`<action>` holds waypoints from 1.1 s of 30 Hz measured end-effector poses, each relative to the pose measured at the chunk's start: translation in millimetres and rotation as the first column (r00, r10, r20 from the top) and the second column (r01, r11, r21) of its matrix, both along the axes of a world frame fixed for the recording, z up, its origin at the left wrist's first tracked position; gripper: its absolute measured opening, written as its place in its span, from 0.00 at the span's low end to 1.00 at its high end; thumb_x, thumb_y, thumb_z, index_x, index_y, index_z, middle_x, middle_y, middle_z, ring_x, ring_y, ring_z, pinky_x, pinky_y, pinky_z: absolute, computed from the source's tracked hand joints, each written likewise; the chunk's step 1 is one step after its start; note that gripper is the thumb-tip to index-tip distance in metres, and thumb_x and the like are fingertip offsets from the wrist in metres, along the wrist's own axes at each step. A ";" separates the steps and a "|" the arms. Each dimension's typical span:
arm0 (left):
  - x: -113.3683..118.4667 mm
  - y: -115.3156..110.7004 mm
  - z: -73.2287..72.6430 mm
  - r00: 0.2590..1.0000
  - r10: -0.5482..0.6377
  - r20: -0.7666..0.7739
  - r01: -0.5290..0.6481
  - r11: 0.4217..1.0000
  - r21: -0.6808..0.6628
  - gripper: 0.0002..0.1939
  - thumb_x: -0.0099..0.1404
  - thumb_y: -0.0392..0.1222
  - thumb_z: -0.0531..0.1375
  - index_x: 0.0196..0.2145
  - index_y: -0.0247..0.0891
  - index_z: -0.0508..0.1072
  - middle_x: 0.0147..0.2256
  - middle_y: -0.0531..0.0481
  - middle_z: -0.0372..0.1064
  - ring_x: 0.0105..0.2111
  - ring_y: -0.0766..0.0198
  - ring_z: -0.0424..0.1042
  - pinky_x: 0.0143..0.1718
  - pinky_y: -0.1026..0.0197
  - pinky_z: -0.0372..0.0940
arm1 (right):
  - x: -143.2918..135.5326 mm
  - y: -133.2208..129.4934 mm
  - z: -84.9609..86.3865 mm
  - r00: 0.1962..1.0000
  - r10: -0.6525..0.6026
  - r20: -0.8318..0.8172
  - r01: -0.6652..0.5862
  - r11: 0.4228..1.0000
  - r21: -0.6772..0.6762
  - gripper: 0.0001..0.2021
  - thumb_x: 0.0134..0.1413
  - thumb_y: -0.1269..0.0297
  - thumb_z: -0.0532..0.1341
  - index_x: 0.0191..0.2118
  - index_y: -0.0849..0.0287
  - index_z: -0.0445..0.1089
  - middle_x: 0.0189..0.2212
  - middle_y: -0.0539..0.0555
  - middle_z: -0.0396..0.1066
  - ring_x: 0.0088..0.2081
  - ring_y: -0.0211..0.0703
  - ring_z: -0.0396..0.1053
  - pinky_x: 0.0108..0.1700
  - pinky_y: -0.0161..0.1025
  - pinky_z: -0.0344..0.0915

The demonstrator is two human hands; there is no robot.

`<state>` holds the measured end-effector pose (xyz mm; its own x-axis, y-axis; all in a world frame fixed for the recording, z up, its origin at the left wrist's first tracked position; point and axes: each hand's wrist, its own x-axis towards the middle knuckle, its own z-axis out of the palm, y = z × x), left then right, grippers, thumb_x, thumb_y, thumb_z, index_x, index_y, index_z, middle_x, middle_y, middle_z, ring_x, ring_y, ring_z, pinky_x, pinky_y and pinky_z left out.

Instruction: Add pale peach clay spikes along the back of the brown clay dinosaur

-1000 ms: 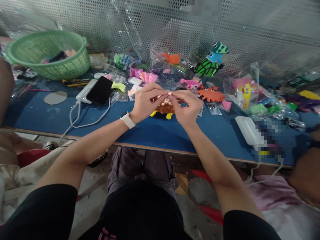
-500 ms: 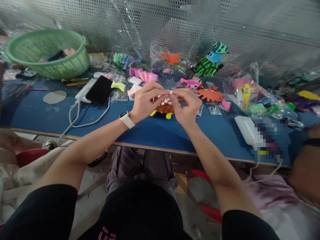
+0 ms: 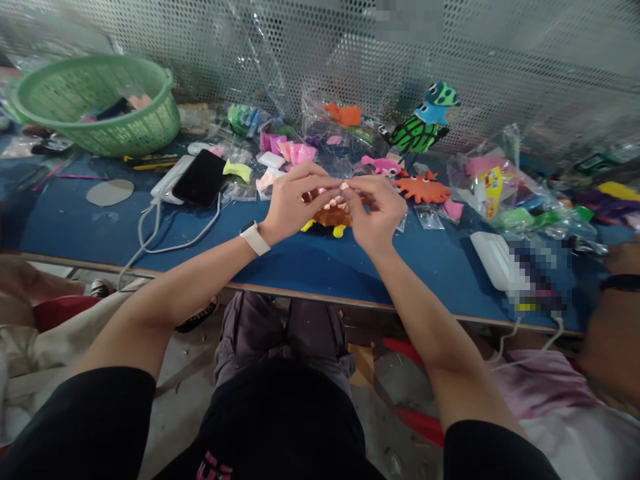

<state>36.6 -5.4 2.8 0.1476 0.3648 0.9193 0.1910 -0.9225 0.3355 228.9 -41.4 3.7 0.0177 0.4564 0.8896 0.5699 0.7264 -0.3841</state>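
Note:
Both hands meet above a brown clay figure with yellow feet and small pale pieces on top, which sits on the blue table. A small pale pink piece is pinched between the fingertips of my left hand and my right hand. The hands partly cover the figure. An orange crab shape and a pink clay figure lie just beyond my right hand.
A green basket stands at the back left. Nearer are a black phone, a white cable and a grey disc. Plastic bags, coloured clay and a green turtle figure line the back. People sit on both sides.
My fingertips have shifted slightly around the small pale piece, which shows a little more now. Both hands stay together over the brown figure.

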 end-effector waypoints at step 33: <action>4.4 -1.1 3.3 0.785 -0.506 0.357 0.617 0.587 -0.524 0.17 0.69 0.55 0.78 0.41 0.38 0.88 0.32 0.53 0.76 0.21 0.77 0.70 0.21 0.70 0.62 | 10.4 5.2 1.1 0.978 -0.046 0.204 -0.031 0.934 0.356 0.14 0.76 0.66 0.70 0.60 0.41 0.82 0.43 0.47 0.85 0.42 0.41 0.85 0.44 0.40 0.82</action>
